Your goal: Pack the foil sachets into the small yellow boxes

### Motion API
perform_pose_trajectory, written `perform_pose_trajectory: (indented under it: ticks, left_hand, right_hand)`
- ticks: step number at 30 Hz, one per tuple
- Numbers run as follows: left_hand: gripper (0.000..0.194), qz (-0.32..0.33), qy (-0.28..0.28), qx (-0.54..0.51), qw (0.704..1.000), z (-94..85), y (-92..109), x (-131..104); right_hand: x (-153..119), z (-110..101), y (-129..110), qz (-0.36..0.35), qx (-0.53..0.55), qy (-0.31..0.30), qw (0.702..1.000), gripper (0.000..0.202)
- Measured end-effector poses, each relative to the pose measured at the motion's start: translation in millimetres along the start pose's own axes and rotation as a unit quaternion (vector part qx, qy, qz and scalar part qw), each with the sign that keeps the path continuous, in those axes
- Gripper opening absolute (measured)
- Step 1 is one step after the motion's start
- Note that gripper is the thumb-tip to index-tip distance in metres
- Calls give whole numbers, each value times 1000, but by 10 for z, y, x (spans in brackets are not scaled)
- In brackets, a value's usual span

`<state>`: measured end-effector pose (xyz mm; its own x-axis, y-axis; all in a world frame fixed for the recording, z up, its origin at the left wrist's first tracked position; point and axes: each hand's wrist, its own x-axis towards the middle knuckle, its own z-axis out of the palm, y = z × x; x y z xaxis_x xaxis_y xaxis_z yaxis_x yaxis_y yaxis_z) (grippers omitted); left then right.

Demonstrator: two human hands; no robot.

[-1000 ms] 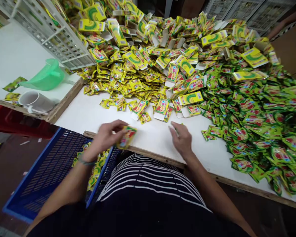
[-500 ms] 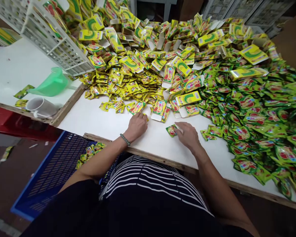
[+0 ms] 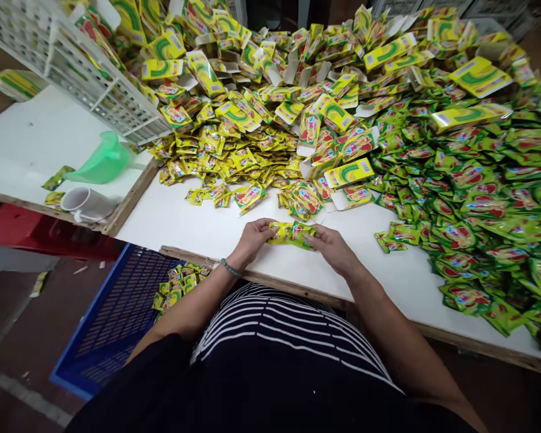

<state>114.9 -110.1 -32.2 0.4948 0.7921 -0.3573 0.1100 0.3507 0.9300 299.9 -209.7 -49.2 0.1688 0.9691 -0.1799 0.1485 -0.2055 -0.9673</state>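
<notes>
My left hand [image 3: 255, 239] pinches a small yellow sachet [image 3: 279, 233] by its left end, just above the white tabletop [image 3: 225, 234]. Beside it, a green sachet [image 3: 301, 233] is pinched by its right side in my right hand [image 3: 331, 245]. The two sachets meet edge to edge between my hands, printed faces up. Beyond them lie a heap of yellow sachets [image 3: 243, 159] and several flat yellow cartons [image 3: 349, 173]. A large heap of green sachets [image 3: 473, 198] covers the right side.
A white plastic crate [image 3: 112, 90] tilts at the back left. Near it are a green scoop [image 3: 103, 161] and a white mug [image 3: 86, 204]. Below the table's wooden edge [image 3: 293, 288], a blue basket [image 3: 112, 313] holds sachets [image 3: 183, 285]. A red stool [image 3: 31, 231] stands at left.
My left hand has drawn back from the yellow heap with a yellow sachet. My right hand has lifted the green sachet and moved left to meet it. The carton before the heap has gone from its spot.
</notes>
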Motion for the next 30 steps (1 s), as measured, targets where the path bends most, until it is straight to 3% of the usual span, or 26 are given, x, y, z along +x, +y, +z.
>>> perform_pose_trajectory:
  ticks: [4, 9, 11, 15, 17, 19, 21, 23, 24, 27, 30]
  left_hand:
    - [45, -28, -46, -75, 996, 87, -27, -63]
    - [54, -19, -33, -134, 990, 107, -52, -68]
    - [53, -18, -41, -137, 990, 82, -77, -66]
    - [46, 6, -102, -20, 995, -44, -32, -17]
    - [45, 72, -69, 125, 987, -145, 92, 69]
    - [51, 158, 28, 305, 939, -250, 263, 208]
    - [63, 207, 107, 468, 852, -334, 424, 376]
    - [73, 190, 107, 580, 785, -378, 526, 524]
    - [76, 167, 92, 612, 768, -384, 549, 575]
    - [71, 93, 87, 635, 762, -377, 538, 581]
    - [61, 37, 113, 633, 765, -412, 505, 400]
  right_hand:
    - [56, 172, -66, 55, 86, -24, 994, 43]
    - [79, 247, -78, 66, 95, 45, 992, 50]
    - [69, 290, -76, 67, 114, 36, 991, 55]
    - [52, 363, -10, 65, 110, 19, 992, 50]
    - [56, 368, 47, 58, 94, 52, 992, 47]
    - [60, 363, 97, 59, 79, 73, 992, 46]
    - [56, 367, 126, 57, 72, 68, 993, 44]
    - [39, 380, 138, 44, 61, 55, 996, 43]
    - [26, 382, 142, 36, 50, 53, 997, 43]
    - [-33, 334, 162, 24, 14, 65, 998, 44]
    - [-114, 197, 207, 29, 11, 100, 994, 45]
